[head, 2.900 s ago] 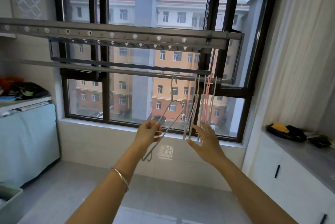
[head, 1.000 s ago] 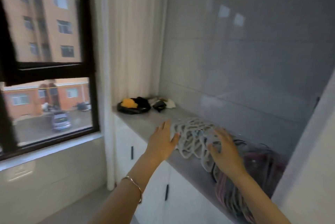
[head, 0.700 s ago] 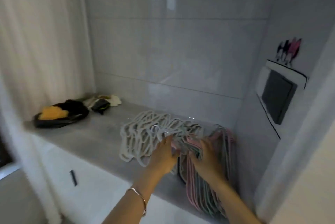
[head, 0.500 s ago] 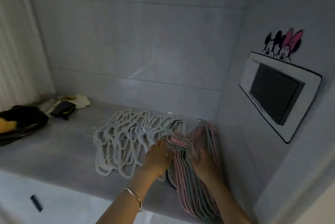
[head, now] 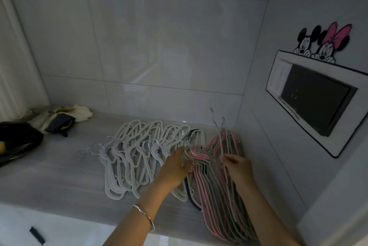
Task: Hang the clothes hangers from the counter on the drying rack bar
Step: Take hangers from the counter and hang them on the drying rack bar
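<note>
Two piles of clothes hangers lie on the grey counter [head: 49, 178]: several white hangers [head: 131, 158] fanned out in the middle, and a stack of pink and grey hangers [head: 215, 196] against the right wall. My right hand [head: 238, 168] pinches thin hangers [head: 220, 138] lifted off the pink stack, their hooks pointing up. My left hand [head: 176, 165], a bangle on its wrist, rests flat on the hooks where the two piles meet. The drying rack bar is out of view.
A black bag [head: 18, 142] and some crumpled cloths [head: 59, 116] sit at the counter's far left by the curtain. A framed recess with a cartoon mouse sticker [head: 312, 100] is on the right wall. White cabinet fronts [head: 39, 229] lie below the counter.
I turned from the window and drying rack to the counter. Both hands went down onto the hanger piles, and my right hand has now raised a few thin hangers from the pink stack.
</note>
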Tool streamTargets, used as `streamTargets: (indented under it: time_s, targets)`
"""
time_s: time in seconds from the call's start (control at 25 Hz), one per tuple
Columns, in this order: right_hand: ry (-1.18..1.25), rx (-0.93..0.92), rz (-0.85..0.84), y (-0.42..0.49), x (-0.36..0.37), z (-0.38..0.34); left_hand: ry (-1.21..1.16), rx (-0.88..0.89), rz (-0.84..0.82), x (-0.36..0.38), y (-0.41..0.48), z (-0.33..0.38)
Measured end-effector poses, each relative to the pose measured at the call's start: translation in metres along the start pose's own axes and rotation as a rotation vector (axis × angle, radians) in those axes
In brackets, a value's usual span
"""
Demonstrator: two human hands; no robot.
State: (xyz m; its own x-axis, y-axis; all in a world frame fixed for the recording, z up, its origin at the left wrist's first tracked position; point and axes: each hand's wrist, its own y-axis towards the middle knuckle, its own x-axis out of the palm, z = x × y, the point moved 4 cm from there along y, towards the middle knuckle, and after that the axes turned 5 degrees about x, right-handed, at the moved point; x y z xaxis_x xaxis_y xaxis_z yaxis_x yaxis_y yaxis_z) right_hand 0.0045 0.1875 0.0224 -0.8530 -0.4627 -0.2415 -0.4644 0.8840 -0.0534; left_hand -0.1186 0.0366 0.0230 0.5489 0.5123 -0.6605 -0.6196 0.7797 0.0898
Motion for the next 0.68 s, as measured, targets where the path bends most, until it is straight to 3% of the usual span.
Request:
streamTargets:
  time_s: [0.16, 0.44, 0.68]
  targets:
    - [0.304, 0.024, -0.327, -0.031, 0.029, -0.048, -0.161, -0.024, 0.084, -0.023, -0.025, 0.024]
    - [0.283, -0.082, -0.822, -0.121, 0.073, -0.071, -0.223, -0.206, 0.320, -0.069, -0.144, 0.033]
    - [0.268, -0.199, -1.244, -0.253, 0.053, -0.088, -0.168, -0.273, 0.615, -0.069, -0.309, 0.097]
